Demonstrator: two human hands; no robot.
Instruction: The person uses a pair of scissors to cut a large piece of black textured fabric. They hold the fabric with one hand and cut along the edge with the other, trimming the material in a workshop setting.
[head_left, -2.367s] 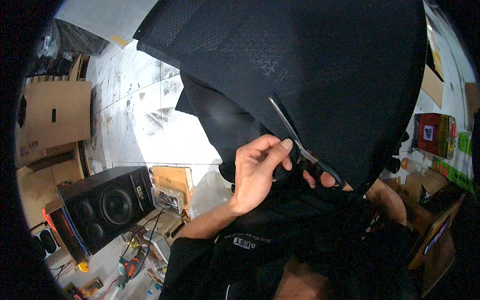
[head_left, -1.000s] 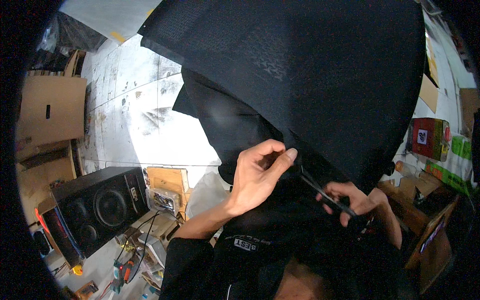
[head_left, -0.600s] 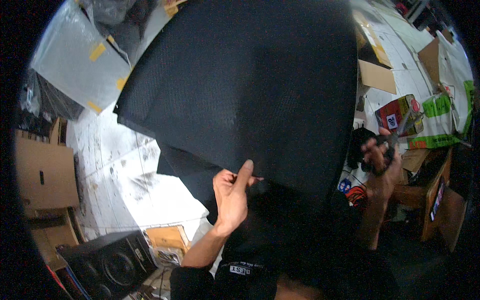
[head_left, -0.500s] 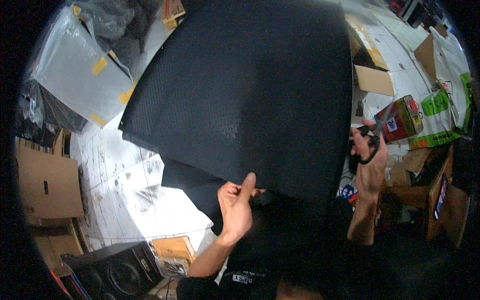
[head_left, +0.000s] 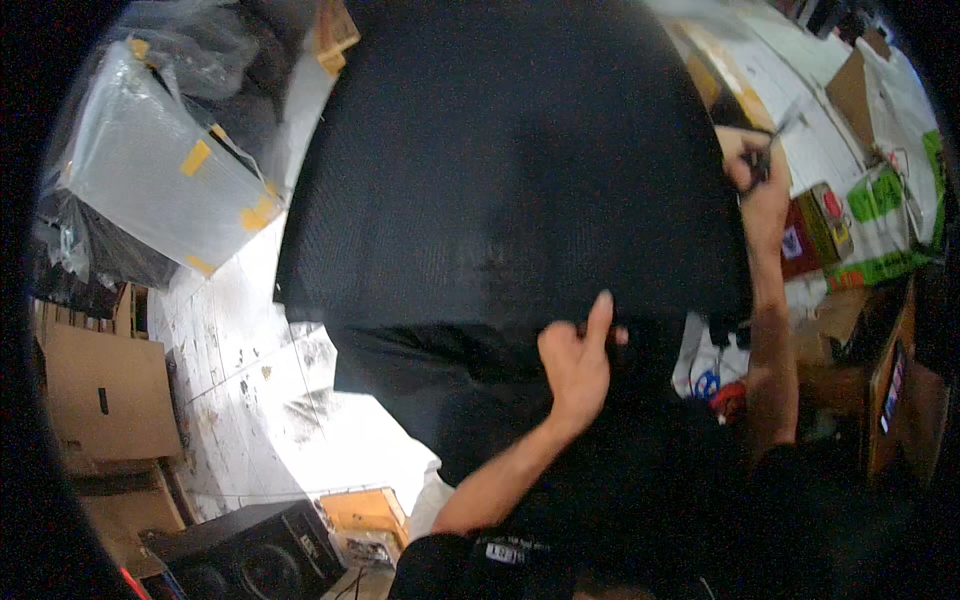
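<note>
From the head view, the left hand (head_left: 575, 362) pinches the lower edge of the black mesh fabric (head_left: 500, 170) spread above its fingers, while the right hand (head_left: 762, 178) grips scissors (head_left: 768, 150) at the right edge, pale floor (head_left: 300, 420) lying open leftward.

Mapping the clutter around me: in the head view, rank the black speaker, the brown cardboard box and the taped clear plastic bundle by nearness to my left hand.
1. Black speaker, lower left.
2. Brown cardboard box, far left.
3. Taped clear plastic bundle, upper left.

Left hand pinches black mesh fabric.
</note>
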